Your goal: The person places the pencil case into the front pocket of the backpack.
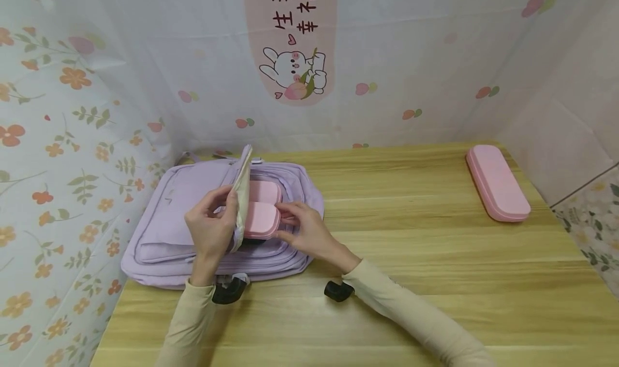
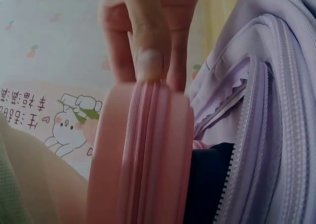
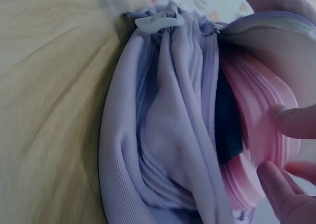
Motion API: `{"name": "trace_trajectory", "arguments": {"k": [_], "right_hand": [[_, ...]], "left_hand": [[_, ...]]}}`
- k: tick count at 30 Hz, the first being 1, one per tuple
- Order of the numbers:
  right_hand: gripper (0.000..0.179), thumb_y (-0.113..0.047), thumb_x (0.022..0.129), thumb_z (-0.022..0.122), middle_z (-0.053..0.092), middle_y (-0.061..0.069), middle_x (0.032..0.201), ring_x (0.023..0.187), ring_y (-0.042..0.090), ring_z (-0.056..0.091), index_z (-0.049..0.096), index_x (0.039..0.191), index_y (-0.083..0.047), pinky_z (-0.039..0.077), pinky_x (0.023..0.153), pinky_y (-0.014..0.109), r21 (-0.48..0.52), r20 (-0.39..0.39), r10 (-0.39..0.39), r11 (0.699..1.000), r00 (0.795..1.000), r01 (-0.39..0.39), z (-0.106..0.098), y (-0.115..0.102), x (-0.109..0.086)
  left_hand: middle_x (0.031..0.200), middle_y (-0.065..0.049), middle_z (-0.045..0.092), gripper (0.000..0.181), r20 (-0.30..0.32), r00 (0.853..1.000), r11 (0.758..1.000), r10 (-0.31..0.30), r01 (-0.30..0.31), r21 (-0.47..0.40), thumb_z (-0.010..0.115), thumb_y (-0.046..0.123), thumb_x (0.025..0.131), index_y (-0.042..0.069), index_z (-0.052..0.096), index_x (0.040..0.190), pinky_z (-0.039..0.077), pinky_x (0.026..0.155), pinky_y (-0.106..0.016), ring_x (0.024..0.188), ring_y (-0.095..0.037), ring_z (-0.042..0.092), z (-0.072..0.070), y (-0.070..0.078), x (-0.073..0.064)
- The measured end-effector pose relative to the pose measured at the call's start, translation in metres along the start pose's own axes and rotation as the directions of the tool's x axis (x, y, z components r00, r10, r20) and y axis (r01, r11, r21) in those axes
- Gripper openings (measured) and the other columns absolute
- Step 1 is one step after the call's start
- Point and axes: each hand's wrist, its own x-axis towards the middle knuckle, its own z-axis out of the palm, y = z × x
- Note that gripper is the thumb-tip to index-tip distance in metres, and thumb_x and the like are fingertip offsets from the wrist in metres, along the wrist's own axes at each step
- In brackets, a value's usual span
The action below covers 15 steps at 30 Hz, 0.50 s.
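Note:
A lilac backpack (image 1: pixel 166 216) lies on the table with its front pocket unzipped. My left hand (image 1: pixel 211 224) pinches the edge of the pocket flap (image 1: pixel 243 187) and holds it raised. At the opening, my right hand (image 1: pixel 311 231) grips the end of a pink zippered case (image 1: pixel 260 220), thumb on one side and fingers on the other; the case's far end is hidden behind the flap. Beside it in the pocket sits a second pink case (image 1: pixel 265 191). Something dark navy (image 2: pixel 210 182) shows between the held case and the zipper teeth in the left wrist view.
Another pink case (image 1: pixel 498 184) lies at the back right of the wooden table (image 1: pixel 396 195). A printed cloth (image 1: pixel 411 60) hangs behind, and a floral cloth (image 1: pixel 63 157) stands along the left. Black wrist devices (image 1: pixel 338 290) sit near both sleeves.

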Motion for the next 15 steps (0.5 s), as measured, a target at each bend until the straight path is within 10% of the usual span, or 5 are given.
{"name": "trace_trajectory", "arguments": {"k": [15], "right_hand": [[0.047, 0.006, 0.079, 0.082, 0.065, 0.027, 0.12, 0.109, 0.038, 0.07, 0.064, 0.122, 0.012, 0.059, 0.094, 0.041, 0.086, -0.049, 0.092, 0.992, 0.995, -0.088, 0.013, 0.004, 0.008]], "left_hand": [[0.078, -0.002, 0.073, 0.012, -0.001, 1.0, 1.0, -0.004, 0.004, -0.002, 0.071, -0.002, 0.088, -0.008, 0.077, 0.097, 0.055, 0.057, -0.009, 0.067, 0.002, 0.066, 0.002, -0.002, 0.0]]}}
